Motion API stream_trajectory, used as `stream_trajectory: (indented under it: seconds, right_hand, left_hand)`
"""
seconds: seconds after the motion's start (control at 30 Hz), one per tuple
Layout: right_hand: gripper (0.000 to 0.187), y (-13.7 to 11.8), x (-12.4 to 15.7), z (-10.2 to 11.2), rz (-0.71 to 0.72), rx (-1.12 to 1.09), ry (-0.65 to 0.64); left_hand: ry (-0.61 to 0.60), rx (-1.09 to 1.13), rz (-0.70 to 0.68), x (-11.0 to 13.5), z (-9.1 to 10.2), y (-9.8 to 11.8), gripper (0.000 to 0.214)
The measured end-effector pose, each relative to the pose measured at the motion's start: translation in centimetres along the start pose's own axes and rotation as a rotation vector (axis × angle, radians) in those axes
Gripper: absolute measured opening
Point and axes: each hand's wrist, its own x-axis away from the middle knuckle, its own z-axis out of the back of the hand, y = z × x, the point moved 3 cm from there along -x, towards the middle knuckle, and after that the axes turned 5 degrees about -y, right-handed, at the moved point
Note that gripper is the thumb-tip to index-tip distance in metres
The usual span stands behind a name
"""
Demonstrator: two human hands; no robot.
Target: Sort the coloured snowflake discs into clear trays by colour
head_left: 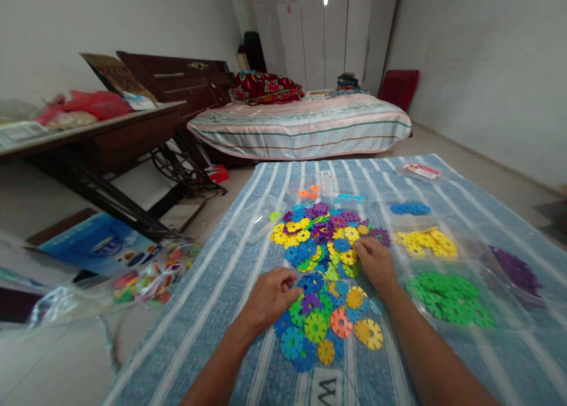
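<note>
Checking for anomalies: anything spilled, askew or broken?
Nothing looks broken or askew. The mixed discs lie heaped loose on the cloth, while green discs and yellow discs sit boxed; whether the heap spilled, I can't tell.

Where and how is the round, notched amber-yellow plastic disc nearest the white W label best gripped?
Probably by the near rim of that amber-yellow disc, pinched from the wearer's side: it looks thin and flat, its face is uncovered, and blue-and-white striped cloth borders that edge, while blue plastic discs flank it.

Left hand (269, 297) and right hand (377, 265) flank colourful discs (331, 271)
</note>
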Motion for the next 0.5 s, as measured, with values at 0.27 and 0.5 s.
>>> stream_trajectory:
  seconds: [0.27,0.5]
  right_hand:
    - [0.030,0.0,0.2,0.1,-0.004,0.010,-0.006]
    - [0.030,-0.2,0.1,0.1,0.027,0.014,-0.001]
  left_hand:
    - [-0.071,-0.243,-0.087,1.9,-1.5,1.4,0.022]
    - [-0.091,-0.141,-0.087,1.0,-2.2,1.9,0.008]
